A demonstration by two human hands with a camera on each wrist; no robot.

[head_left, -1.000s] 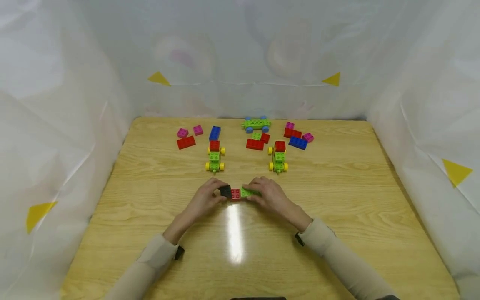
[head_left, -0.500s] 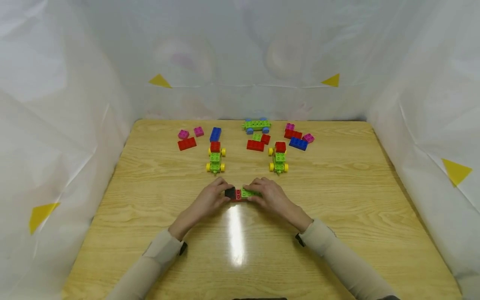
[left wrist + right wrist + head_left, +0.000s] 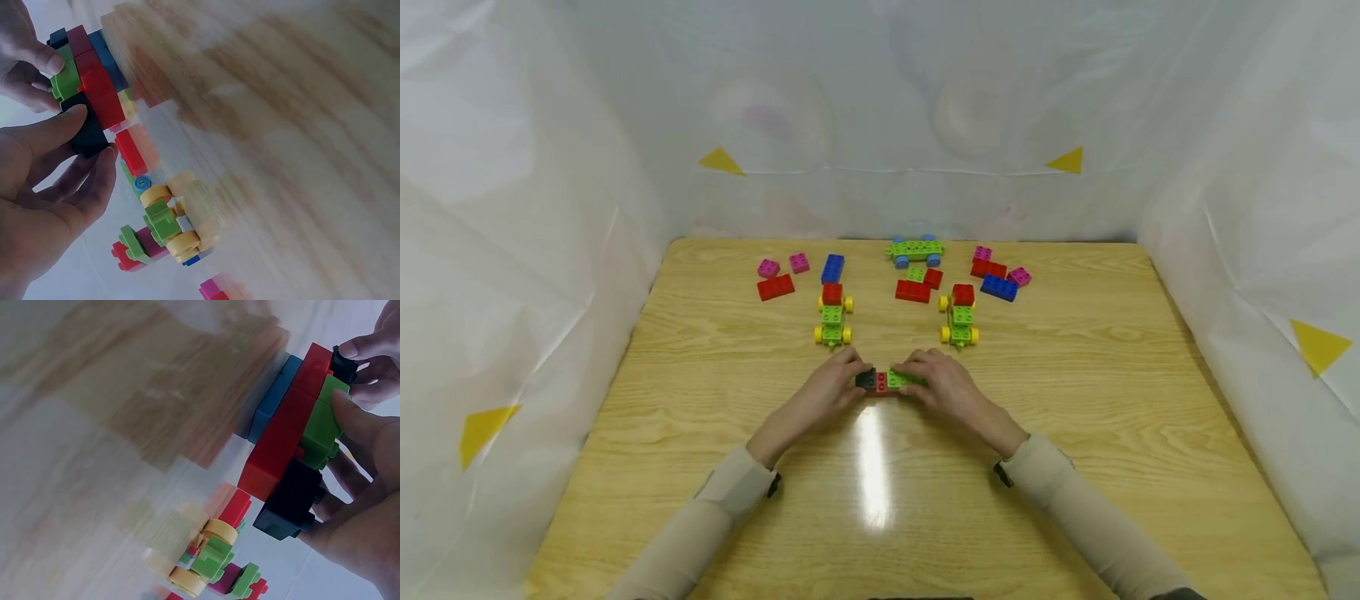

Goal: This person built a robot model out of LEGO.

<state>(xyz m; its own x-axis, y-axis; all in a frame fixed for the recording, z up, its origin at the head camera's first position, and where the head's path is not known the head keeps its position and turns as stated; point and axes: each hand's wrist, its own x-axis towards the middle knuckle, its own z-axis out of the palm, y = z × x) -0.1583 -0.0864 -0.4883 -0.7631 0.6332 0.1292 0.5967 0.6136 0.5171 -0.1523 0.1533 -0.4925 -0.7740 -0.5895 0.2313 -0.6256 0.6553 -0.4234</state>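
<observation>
Two bare hands close in from opposite ends on a brick assembly [image 3: 278, 447] at a wood-grain table [image 3: 1075, 375]. The left hand [image 3: 827, 385] pinches a black brick [image 3: 89, 132] between thumb and fingers at its end; whether that piece is fully seated is hard to tell, as the fingers cover part of it. The right hand [image 3: 945, 387] grips a green brick [image 3: 320, 428] on top, with a second black brick [image 3: 289, 499] beside its fingers at the other end. Between the hands, red bricks [image 3: 882, 382] show under the green and black, above a blue layer [image 3: 275, 394].

Just beyond the left hand stands one yellow-wheeled car [image 3: 832, 316], topped in red; its match, a second yellow-wheeled car [image 3: 961, 316], stands beyond the right hand. Farther out, past the gap between the hands, a green chassis with blue wheels [image 3: 916, 250] sits behind loose red and green bricks [image 3: 913, 291]. Pink, red and blue bricks [image 3: 776, 287] lie farther off beyond the left hand, and a similar cluster [image 3: 999, 288] beyond the right. White sheeting [image 3: 880, 100] hangs behind.
</observation>
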